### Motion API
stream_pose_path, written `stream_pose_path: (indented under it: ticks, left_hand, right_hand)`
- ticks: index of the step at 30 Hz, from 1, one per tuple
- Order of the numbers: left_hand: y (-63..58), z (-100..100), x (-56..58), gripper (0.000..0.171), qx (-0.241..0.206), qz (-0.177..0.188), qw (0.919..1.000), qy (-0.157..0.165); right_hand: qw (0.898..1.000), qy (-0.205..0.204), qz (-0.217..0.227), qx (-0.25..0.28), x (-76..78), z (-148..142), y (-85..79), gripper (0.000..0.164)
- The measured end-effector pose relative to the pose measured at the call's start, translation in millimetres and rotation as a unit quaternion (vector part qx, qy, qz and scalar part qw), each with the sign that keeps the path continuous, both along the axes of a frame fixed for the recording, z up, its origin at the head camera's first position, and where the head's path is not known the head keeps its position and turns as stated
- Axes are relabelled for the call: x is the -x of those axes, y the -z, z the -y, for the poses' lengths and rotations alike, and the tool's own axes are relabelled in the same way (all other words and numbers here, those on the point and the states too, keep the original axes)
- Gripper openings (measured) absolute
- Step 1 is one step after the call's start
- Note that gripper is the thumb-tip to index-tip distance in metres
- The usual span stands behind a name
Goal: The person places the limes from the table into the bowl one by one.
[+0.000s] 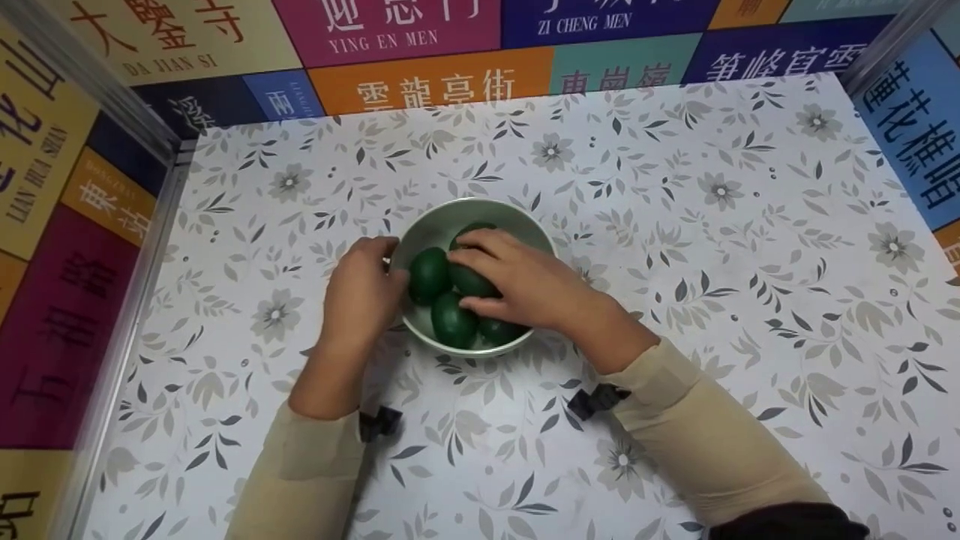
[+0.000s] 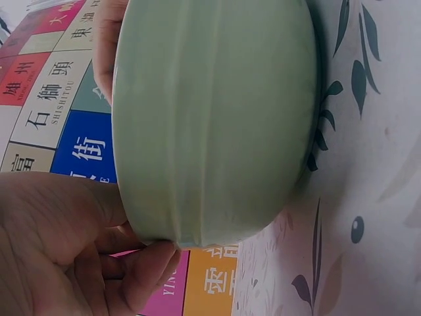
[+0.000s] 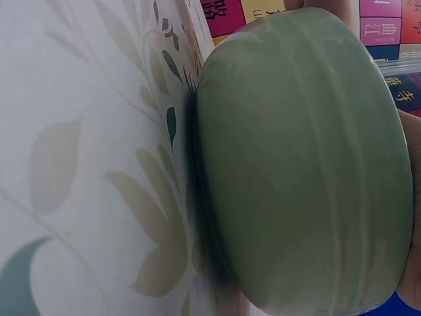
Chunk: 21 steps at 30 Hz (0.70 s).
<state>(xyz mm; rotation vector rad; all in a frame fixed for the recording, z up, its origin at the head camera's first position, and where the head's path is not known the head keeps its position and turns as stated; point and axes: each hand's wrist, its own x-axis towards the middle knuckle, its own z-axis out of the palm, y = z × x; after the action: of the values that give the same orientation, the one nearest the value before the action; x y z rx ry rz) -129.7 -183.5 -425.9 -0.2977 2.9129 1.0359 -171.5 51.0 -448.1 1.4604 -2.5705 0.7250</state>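
Note:
A pale green bowl (image 1: 437, 223) stands on the table and holds several smooth, dark green egg-shaped fruits (image 1: 454, 322). At the bowl's left rim my left hand (image 1: 360, 292) grips the wall, thumb over the rim and fingers on the outer side. The left wrist view shows these fingertips against the ridged outside of the bowl (image 2: 217, 125). My right hand (image 1: 529, 281) reaches in over the right rim, its fingers curled round one green fruit (image 1: 469, 279). In the right wrist view the bowl (image 3: 296, 164) hides the fruits and most of that hand.
White paper with grey leaves and flowers covers the table (image 1: 712, 277). Colourful panels with large characters (image 1: 435, 86) stand along the back and sides. Metal rails (image 1: 142, 277) run along the left edge. A small black device (image 1: 381, 424) sits at each wrist.

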Motion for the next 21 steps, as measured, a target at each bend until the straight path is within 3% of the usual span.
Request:
stream_pose_path:
  ticks: [9, 21]
  left_hand:
    - [0.7, 0.0, 0.7, 0.042, 0.005, -0.005, 1.0, 0.004]
    - [2.1, -1.1, 0.4, 0.041, 0.006, -0.013, 0.9999, 0.002]
  right_hand:
    - [1.0, 0.004, -0.005, -0.027, -1.2, -1.0, 0.6, 0.056]
    - [1.0, -0.004, -0.027, -0.014, 0.1, -0.2, 1.5, 0.044]
